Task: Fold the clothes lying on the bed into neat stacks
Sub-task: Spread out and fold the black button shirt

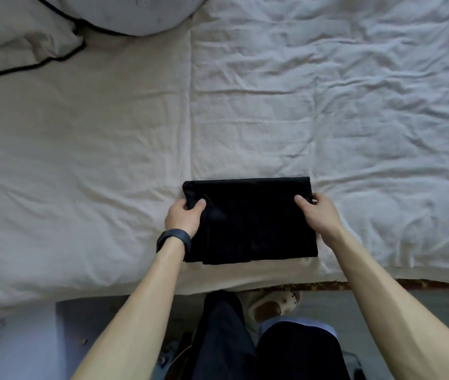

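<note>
Nearest me, below the bed's edge, I see dark trouser legs and a pale slipper (272, 303) on the floor. Both bare forearms reach up from there, the left one wearing a black wristband (174, 238).

My left hand (183, 216) pinches the left edge of the folded black garment (253, 223), thumb on top and fingers curled under the cloth. My right hand (318, 213) grips the right edge the same way, thumb lying on the top layer. The garment sits as a compact rectangle on the rumpled white bed sheet (108, 160), close to the near edge of the bed.

I judge this piece almost finished. To do it well I would keep both grips level, pull the layers lightly taut so the uneven bottom hem lines up, then lift or slide it as one block without letting the inner folds slip. Dark, soft fabric sags easily, so equal tension on both sides matters.

Farther off lie a cream pillow (17, 39) with black piping and a grey round cushion (135, 12)
</note>
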{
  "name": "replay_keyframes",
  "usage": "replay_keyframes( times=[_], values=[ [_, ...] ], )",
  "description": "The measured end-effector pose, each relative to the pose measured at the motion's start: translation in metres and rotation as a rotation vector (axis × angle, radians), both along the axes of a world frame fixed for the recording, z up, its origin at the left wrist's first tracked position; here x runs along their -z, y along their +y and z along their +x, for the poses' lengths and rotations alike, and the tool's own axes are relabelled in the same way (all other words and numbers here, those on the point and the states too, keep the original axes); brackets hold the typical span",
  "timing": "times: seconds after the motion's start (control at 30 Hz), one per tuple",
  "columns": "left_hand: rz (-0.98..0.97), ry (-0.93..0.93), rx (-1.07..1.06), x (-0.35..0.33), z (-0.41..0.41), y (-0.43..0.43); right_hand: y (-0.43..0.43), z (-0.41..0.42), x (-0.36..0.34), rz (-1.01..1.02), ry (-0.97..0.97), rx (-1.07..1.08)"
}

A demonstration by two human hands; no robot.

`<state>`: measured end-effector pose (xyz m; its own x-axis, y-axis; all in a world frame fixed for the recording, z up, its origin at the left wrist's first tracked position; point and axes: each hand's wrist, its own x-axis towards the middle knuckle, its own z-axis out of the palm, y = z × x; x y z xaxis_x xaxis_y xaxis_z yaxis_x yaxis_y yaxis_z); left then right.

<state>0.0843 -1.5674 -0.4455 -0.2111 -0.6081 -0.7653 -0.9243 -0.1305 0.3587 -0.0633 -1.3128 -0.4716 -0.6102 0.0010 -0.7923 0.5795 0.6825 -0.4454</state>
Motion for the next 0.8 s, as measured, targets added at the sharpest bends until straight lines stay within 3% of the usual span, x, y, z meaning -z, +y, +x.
replay_keyframes(
  times=[0.13, 0.27, 0.4, 0.53, 0.67, 0.8],
  values=[
    [0.095, 0.102, -0.041, 0.008, -0.002, -0.011, -0.002, -0.001, -0.002, -0.152, -0.022, 0.185],
    [0.266, 0.304, -0.19, 0.01, -0.005, -0.018, -0.001, -0.001, -0.004, -0.255, -0.027, 0.206],
    [0.147, 0.359, -0.086, 0.015, -0.009, -0.017, 0.002, -0.003, -0.005, -0.302, -0.012, 0.201],
    [0.205, 0.44, -0.155, 0.009, -0.014, -0.005, 0.007, -0.001, -0.018, -0.317, 0.035, 0.208],
    [0.26, 0.539, -0.196, -0.025, -0.014, 0.011, 0.023, 0.004, -0.064, -0.384, 0.141, 0.204],
    [0.254, 0.69, -0.119, -0.105, -0.029, 0.03, 0.056, 0.009, -0.149, -0.452, 0.349, 0.245]
  ],
)
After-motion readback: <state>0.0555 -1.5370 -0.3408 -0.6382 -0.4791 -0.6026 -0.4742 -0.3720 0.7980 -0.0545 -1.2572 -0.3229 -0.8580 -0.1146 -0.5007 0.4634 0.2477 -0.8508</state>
